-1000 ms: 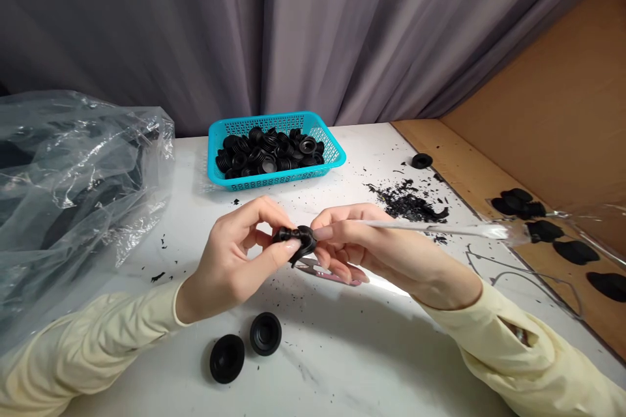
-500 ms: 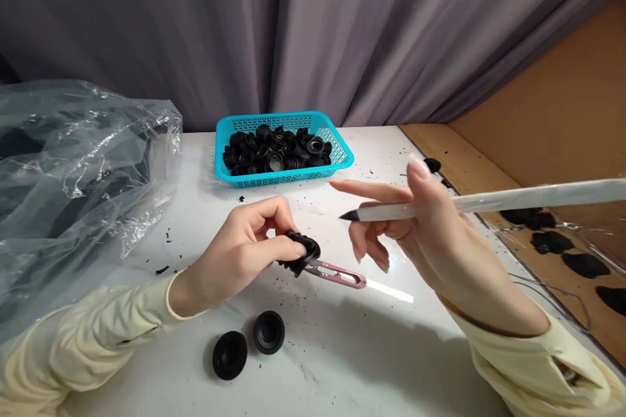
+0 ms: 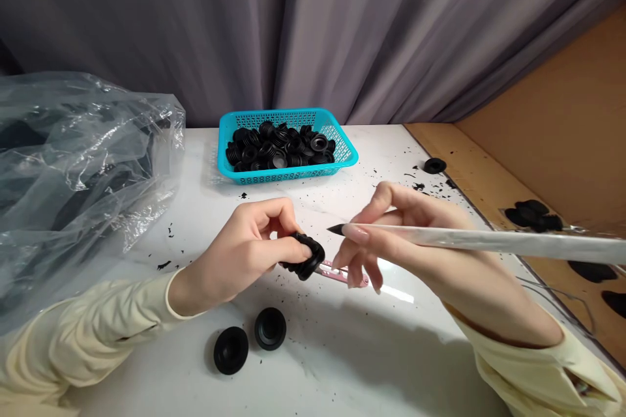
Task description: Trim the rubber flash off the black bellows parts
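My left hand (image 3: 244,251) is closed, with thumb and fingers pinching a black ribbed rubber bellows (image 3: 313,260) above the white table. In my right hand (image 3: 415,215) is a long white stick (image 3: 508,244) with a black pointed tip. The thumb lies along it close to the tip, which points left toward the bellows without touching it. Pink thread snips (image 3: 360,280) lie on the table behind the bellows and partly under my right fingers; their blades are hidden. Nearer to me stand two round black rubber pieces (image 3: 231,350), hollow side showing.
A turquoise basket (image 3: 288,177) full of black ribbed rubber parts stands at the back. Clear plastic bags (image 3: 88,163) cover the left side. A black rubber ring (image 3: 434,165) and black scraps (image 3: 420,187) lie at the right. Flat black pieces (image 3: 533,215) rest on the brown board.
My right hand has turned and its thumb has come down onto the stick near the tip. The stick's tip has moved left and slightly down, closer to the bellows. My left hand keeps its grip.
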`<move>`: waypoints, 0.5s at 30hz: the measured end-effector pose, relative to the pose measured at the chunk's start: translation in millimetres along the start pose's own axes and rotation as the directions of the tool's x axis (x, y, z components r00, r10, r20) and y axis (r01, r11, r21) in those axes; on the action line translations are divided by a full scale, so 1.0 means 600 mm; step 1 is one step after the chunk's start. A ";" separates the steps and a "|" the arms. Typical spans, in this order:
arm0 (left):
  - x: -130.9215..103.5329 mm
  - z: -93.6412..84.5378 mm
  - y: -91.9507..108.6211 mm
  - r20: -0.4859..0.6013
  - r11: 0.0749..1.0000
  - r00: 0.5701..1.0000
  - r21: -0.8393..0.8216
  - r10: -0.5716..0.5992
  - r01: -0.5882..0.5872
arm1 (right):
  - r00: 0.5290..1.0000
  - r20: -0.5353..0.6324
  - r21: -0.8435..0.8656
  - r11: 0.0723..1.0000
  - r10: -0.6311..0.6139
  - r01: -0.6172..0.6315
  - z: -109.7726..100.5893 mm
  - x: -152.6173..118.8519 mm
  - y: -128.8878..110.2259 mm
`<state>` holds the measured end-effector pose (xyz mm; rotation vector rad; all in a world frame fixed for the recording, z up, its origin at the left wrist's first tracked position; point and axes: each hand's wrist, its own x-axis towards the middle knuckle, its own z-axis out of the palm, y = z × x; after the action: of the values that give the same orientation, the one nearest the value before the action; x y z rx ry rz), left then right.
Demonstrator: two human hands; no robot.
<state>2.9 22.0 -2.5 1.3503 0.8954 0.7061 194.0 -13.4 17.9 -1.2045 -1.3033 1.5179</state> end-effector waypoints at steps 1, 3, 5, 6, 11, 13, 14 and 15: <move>0.000 0.000 0.000 0.011 0.999 0.999 -0.017 -0.031 0.031 | 1.000 -0.002 -0.006 1.000 0.022 -0.022 -0.001 0.001 0.000; 0.000 -0.001 -0.001 0.035 0.994 0.995 -0.050 -0.092 0.093 | 0.999 -0.015 -0.050 0.998 0.038 -0.038 -0.005 0.005 0.002; 0.001 -0.001 -0.002 0.045 0.989 0.990 -0.068 -0.130 0.133 | 1.000 -0.028 -0.111 0.994 -0.010 0.007 -0.010 0.009 0.007; 0.001 -0.002 -0.002 0.046 0.988 0.989 -0.067 -0.138 0.141 | 0.998 -0.030 -0.133 0.990 -0.052 0.048 -0.011 0.010 0.009; 0.002 0.001 -0.004 0.026 0.987 0.988 -0.053 -0.151 0.152 | 0.990 -0.056 -0.119 0.985 -0.131 0.124 -0.001 0.009 0.020; 0.002 0.002 -0.003 0.020 0.985 0.987 -0.066 -0.159 0.160 | 0.992 -0.050 -0.110 0.988 -0.115 0.109 0.005 0.006 0.023; 0.002 0.003 -0.003 0.019 0.984 0.986 -0.075 -0.163 0.164 | 0.992 -0.038 -0.108 0.987 -0.120 0.115 0.007 0.004 0.024; 0.002 0.004 -0.003 0.018 0.983 0.986 -0.084 -0.164 0.165 | 0.991 -0.029 -0.106 0.987 -0.129 0.125 0.009 0.004 0.026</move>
<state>5.2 21.7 -4.4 1.1883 0.9464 0.6021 188.8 -15.1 2.5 -1.1844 -1.4227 1.3470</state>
